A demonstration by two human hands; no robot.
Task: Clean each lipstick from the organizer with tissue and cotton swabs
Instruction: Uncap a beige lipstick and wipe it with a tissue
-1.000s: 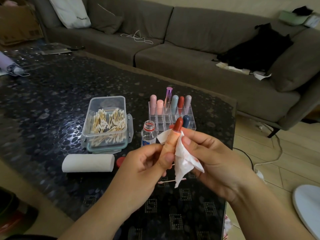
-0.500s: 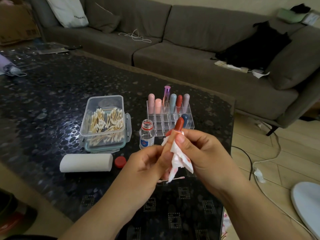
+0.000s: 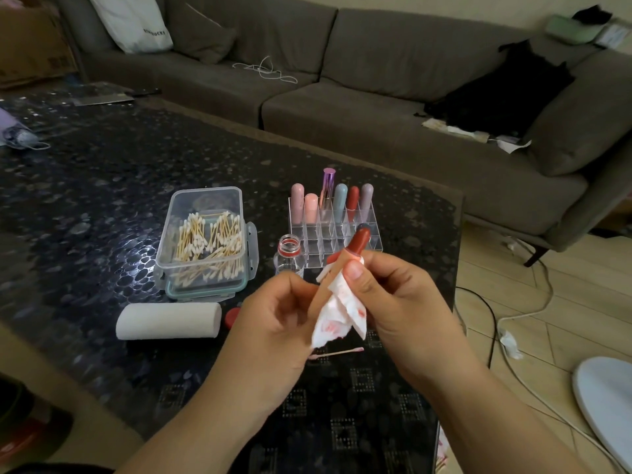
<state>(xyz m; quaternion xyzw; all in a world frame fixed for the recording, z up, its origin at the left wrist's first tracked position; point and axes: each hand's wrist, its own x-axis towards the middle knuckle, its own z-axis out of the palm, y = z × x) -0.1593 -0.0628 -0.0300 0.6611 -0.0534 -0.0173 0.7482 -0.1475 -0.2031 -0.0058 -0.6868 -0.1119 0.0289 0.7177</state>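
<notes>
The left hand (image 3: 270, 323) grips the lipstick (image 3: 355, 246) upright, long axis tilted up-right, in front of the organizer (image 3: 333, 234) above the worktop (image 3: 102, 200), while the right hand (image 3: 393, 295) pinches stained tissue (image 3: 337, 316) against its barrel just below the bullet.

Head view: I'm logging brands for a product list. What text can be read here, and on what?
"STARBUCKS" (blurred, probable): white bag on the sofa.
Cardboard box, far left: dark print, too blurred to read.
Small bottle: label hidden.
Lipsticks in the organizer: no readable text.
</notes>
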